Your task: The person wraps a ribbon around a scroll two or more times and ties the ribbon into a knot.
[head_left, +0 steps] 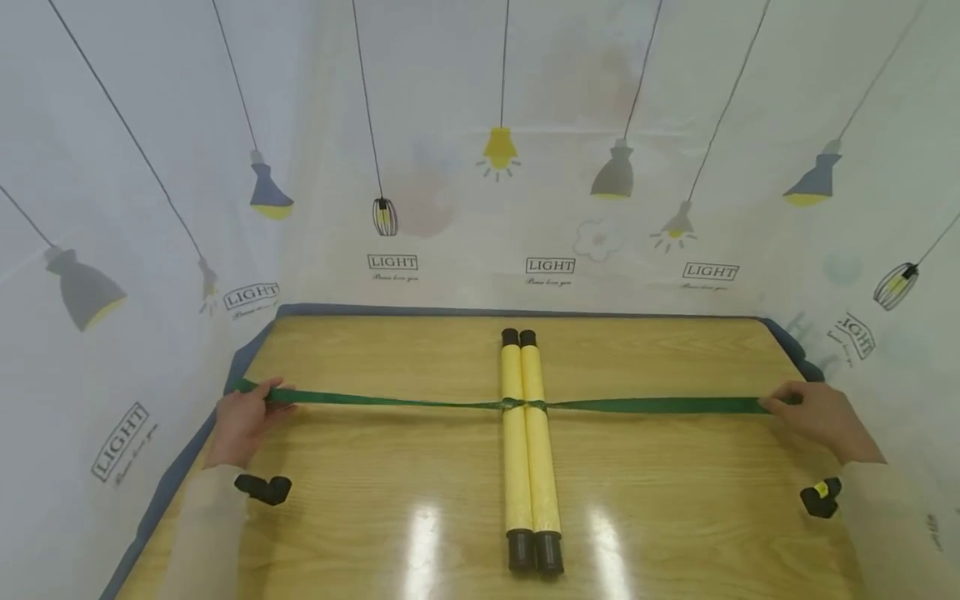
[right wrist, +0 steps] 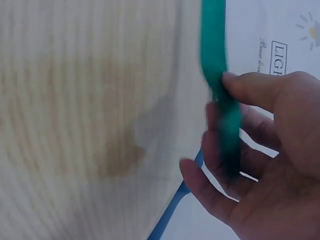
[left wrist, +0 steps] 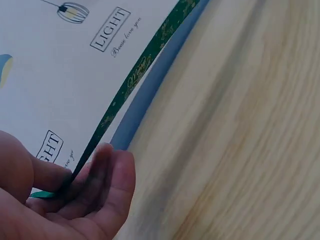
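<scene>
Two yellow tubes with black end caps [head_left: 530, 467] lie side by side on the wooden table. A green ribbon [head_left: 660, 406] crosses them and is tied around them at a knot above their middle. At the far left my left hand [head_left: 246, 417] pinches one end of the ribbon; gold print shows on this stretch of ribbon [left wrist: 131, 82] in the left wrist view. Toward the right edge my right hand [head_left: 821, 417] pinches the other end between thumb and finger, and a short tail hangs over the fingers in the right wrist view. Both sides are stretched nearly straight.
The wooden table [head_left: 360, 475] has a blue edge [head_left: 525, 312] along its back and sides. White sheets [head_left: 450, 83] printed with hanging lamps stand around it. A black device is strapped at each wrist, the left device [head_left: 264, 489] and the right device [head_left: 821, 498].
</scene>
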The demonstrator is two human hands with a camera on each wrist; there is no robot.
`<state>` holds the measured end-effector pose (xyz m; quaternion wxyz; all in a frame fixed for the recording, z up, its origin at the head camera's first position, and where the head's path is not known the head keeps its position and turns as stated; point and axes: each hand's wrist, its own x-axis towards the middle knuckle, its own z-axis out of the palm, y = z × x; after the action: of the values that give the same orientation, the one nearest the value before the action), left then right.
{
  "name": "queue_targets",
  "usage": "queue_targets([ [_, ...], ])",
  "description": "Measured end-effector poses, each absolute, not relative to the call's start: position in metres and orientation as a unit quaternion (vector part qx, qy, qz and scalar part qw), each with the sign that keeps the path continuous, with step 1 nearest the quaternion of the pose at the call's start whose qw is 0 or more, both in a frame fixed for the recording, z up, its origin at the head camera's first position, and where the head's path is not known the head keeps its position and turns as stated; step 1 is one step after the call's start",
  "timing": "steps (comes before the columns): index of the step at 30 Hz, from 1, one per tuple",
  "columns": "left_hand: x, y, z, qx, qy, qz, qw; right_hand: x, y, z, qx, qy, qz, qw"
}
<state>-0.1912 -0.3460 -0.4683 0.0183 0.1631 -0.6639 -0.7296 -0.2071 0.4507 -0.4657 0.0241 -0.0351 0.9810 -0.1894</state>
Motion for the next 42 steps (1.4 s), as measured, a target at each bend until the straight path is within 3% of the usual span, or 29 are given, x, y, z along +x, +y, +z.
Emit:
queue_targets([
  [3, -0.195, -0.345, -0.469, 0.219, -0.711, -0.668, 0.023, -0.204, 0.455, -0.469, -0.016, 0.98, -0.195, 0.036],
  [8, -0.194, -0.341, -0.465, 0.211, -0.839, -0.499, 0.049, -0.203, 0.459, -0.472, 0.01, 0.977, -0.212, 0.027],
  [13, -0.197, -0.326, -0.46, 0.188, -0.875, -0.422, 0.145, -0.206, 0.45, -0.469, 0.004, 0.976, -0.217, -0.02],
  [17, -0.197, -0.306, -0.457, 0.134, -0.886, -0.403, 0.186, -0.211, 0.432, -0.464, -0.006, 0.976, -0.219, -0.007],
  [30, -0.198, -0.203, -0.462, -0.062, -0.912, -0.406, 0.005, -0.226, 0.392, -0.471, 0.018, 0.979, -0.178, 0.097],
  [35, -0.199, -0.165, -0.474, -0.093, -0.907, -0.408, -0.037, -0.225, 0.383, -0.468, 0.083, 0.973, -0.158, 0.146],
  [42, -0.198, -0.134, -0.483, -0.108, -0.924, -0.364, -0.048, -0.227, 0.386, -0.468, 0.163, 0.967, -0.112, 0.158],
])
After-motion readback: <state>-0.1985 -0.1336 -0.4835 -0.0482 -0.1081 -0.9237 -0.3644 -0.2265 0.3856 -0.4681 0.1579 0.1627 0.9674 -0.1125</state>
